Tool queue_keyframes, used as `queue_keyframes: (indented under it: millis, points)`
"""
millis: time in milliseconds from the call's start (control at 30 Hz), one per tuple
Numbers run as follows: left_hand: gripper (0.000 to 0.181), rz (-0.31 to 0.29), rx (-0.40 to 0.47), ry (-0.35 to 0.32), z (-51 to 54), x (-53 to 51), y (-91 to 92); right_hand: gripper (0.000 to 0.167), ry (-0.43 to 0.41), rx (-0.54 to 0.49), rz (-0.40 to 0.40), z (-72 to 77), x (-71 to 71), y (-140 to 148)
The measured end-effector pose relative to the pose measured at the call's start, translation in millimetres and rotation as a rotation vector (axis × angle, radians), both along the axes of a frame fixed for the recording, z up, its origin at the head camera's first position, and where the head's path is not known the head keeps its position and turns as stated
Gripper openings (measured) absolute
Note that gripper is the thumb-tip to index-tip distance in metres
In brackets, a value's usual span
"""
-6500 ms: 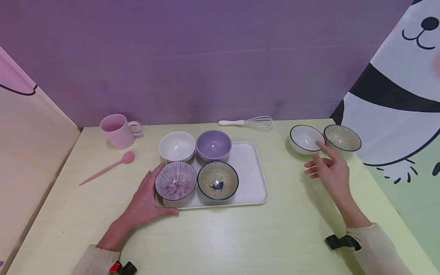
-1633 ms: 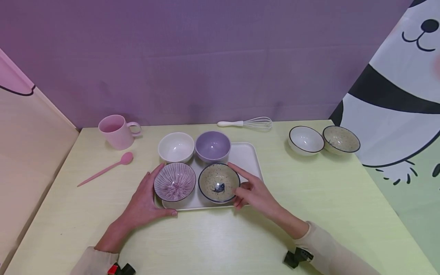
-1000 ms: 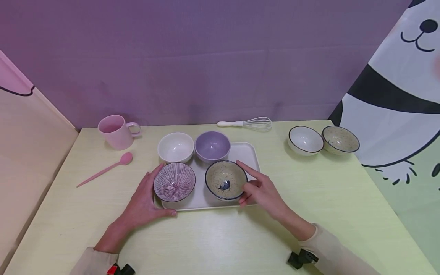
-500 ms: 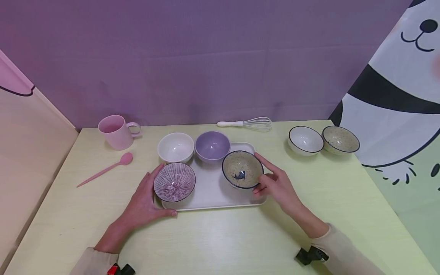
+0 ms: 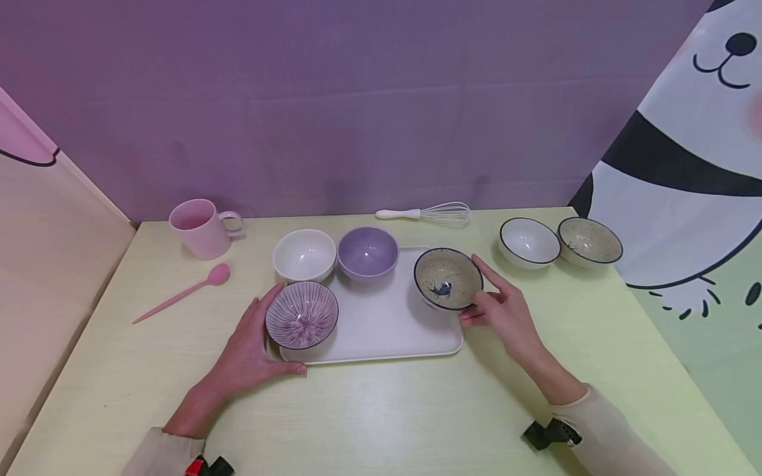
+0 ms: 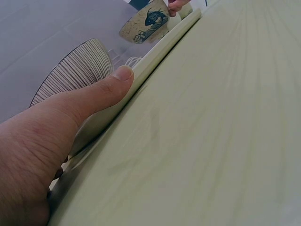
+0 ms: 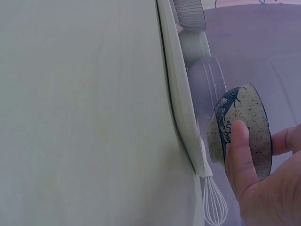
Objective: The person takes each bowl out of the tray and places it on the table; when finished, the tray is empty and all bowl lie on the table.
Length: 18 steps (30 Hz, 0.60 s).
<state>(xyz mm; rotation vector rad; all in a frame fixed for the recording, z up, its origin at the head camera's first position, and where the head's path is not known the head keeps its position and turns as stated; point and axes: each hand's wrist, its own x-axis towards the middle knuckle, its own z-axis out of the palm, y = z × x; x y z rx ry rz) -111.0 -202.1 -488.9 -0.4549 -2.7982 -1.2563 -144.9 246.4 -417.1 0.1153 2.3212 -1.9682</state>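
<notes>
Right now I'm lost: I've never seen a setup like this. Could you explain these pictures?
There's no machine at work here, just a person's two bare hands. The widest picture comes from a camera worn on the head, looking down; the other two come from one on each wrist, so they look slanted.

On the table lies a white tray carrying a striped bowl, a white bowl and a purple bowl. Around it are a pink mug, a pink spoon, a whisk and two more bowls.

The right hand pinches a speckled bowl, apparently raised above the tray. The left hand rests by the tray's near left corner, beside the striped bowl.
</notes>
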Motion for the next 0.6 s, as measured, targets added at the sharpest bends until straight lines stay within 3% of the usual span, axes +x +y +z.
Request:
queue_keyframes:
  millis: [600]
  points:
    - [0.152,0.007,-0.008,-0.011,-0.2,1.0,0.5,0.079,0.007,-0.055,-0.103,-11.1,-22.8,28.4]
